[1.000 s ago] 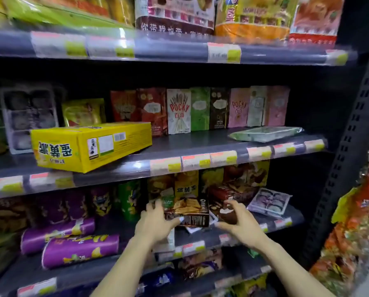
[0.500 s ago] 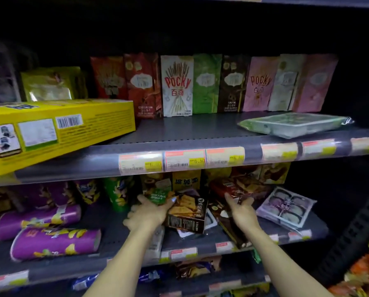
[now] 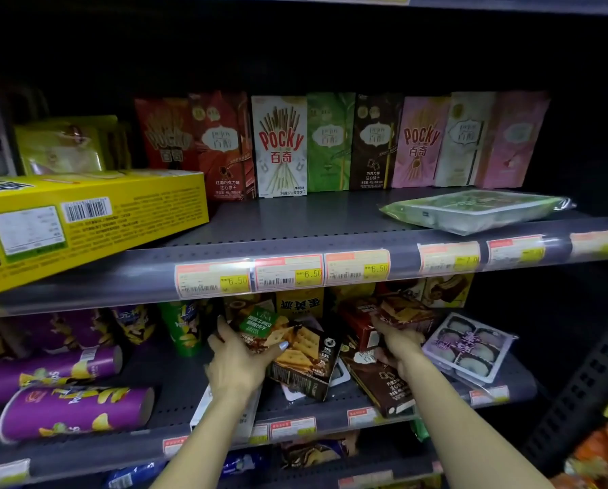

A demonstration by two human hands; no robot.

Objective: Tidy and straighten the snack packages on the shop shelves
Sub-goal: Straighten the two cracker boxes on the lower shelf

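On the lower shelf lies a jumble of snack boxes. My left hand grips a dark cracker box that is tilted, thumb across its front. My right hand reaches behind a brown chocolate-stick box lying flat and touches a red-brown cracker box; its fingertips are partly hidden. A white box lies under my left wrist.
Two purple crisp tubes lie on their sides at the left, a mochi tray at the right. Above, a row of upright Pocky boxes, a yellow box overhanging the edge and a green flat pack.
The view has moved closer to the shelves. My left hand has taken the dark cracker box and tilted it, while my right hand has reached further back to the red-brown box.
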